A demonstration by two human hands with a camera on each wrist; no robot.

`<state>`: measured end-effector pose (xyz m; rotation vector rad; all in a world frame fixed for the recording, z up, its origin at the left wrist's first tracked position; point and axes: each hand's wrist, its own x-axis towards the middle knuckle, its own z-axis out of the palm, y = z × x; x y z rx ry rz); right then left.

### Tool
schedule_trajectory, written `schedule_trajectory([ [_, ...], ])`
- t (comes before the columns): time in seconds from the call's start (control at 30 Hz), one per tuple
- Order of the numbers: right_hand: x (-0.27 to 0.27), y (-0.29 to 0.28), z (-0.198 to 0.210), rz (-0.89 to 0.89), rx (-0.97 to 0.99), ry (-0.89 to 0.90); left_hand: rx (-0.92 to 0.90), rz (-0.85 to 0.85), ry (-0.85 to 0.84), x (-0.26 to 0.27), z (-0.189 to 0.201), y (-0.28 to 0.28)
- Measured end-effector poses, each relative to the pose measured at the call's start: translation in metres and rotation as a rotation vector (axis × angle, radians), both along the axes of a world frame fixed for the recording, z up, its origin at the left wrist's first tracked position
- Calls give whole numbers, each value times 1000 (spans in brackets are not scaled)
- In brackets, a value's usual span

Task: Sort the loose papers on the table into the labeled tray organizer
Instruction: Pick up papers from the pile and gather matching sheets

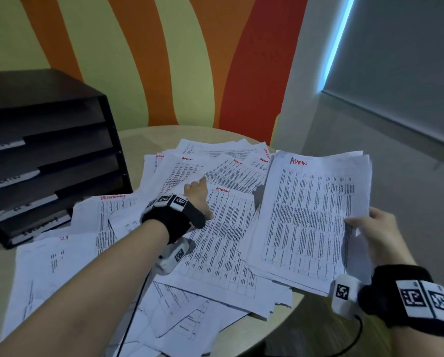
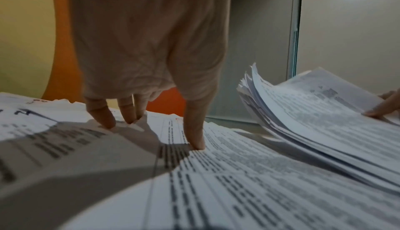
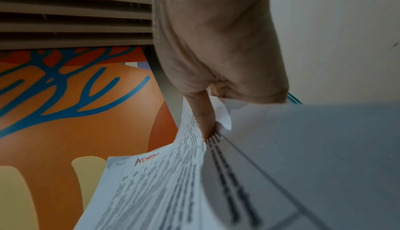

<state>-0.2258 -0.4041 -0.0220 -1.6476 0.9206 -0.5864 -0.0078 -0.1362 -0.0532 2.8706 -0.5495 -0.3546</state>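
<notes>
Loose printed papers point(image 1: 215, 181) with red headings such as ADMIN lie heaped over a round table point(image 1: 136, 140). A black tray organizer point(image 1: 48, 150) with white labels stands at the table's left. My right hand point(image 1: 380, 235) pinches the right edge of a lifted stack of ADMIN sheets point(image 1: 316, 217), thumb on top; in the right wrist view the ADMIN stack point(image 3: 151, 185) bends under the thumb. My left hand point(image 1: 199, 194) reaches across the heap, and in the left wrist view its fingertips point(image 2: 197, 141) press down on the loose sheets point(image 2: 238, 182), fingers fairly straight.
A striped orange, yellow and red wall point(image 1: 164, 60) stands behind the table. A grey wall and a window blind point(image 1: 396, 73) are at the right. Papers overhang the table's near edge point(image 1: 275, 328). A black cable point(image 1: 136, 302) runs under my left forearm.
</notes>
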Motion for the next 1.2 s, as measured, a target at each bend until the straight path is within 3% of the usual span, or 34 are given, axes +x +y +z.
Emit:
schedule_trajectory([
  [0.23,4,-5,-9,7,25,24,-126,-26,-67,-1,-8,2],
  [0.4,6,-1,-9,18,39,22,-716,101,24,4,-5,11],
  [0.53,5,0,-9,32,51,16,-885,95,-148,9,-1,21],
  [0.67,4,2,-8,41,48,-8,-1109,243,-352,14,31,36],
  [0.83,5,4,-7,48,51,-10,-1439,381,-382,33,74,70],
  [1.03,9,10,-7,78,41,-21,-1473,417,-392,33,102,85],
  [1.2,11,23,2,138,64,-72,-1366,313,-163,19,71,53],
])
